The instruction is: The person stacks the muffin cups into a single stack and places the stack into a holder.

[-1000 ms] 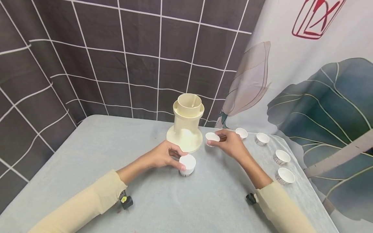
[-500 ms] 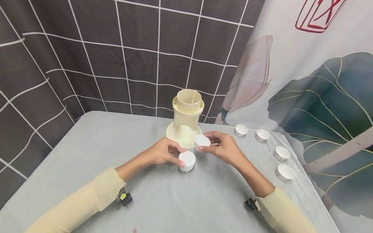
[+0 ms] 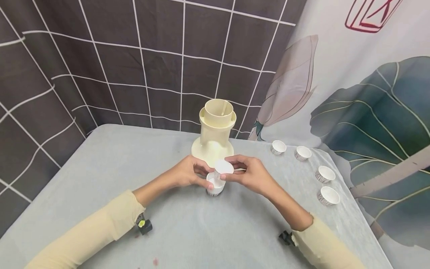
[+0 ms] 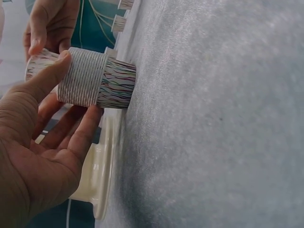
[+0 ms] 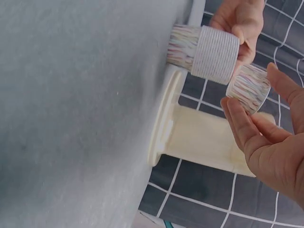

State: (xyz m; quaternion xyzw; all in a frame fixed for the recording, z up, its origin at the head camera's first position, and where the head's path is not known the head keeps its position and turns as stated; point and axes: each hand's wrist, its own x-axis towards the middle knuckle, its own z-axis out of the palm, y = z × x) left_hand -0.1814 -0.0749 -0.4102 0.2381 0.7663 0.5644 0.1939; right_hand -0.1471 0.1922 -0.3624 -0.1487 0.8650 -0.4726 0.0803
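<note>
A stack of nested white paper baking cups [image 3: 215,191] with coloured streaks stands upright on the grey cloth. My left hand [image 3: 186,172] grips its side between thumb and fingers; the closely layered rims show in the left wrist view. Just above the stack's mouth, a single baking cup [image 3: 223,166] is pinched by my right hand [image 3: 250,172], thumb at the near side. In the right wrist view this streaked cup [image 5: 249,89] is tilted and sits close to the stack's top rim [image 5: 228,57].
Directly behind the hands stands a cream plastic cylinder [image 3: 216,132] on a round base. Several single baking cups [image 3: 325,174] are spread along the table's right side. Dark checked cloth [image 3: 158,71] hangs behind the table, with a floral curtain [image 3: 336,74] at right.
My right hand has carried its cup leftward from beside the cream base to over the stack. The left hand keeps hold of the stack in place. The head view has tilted slightly.
</note>
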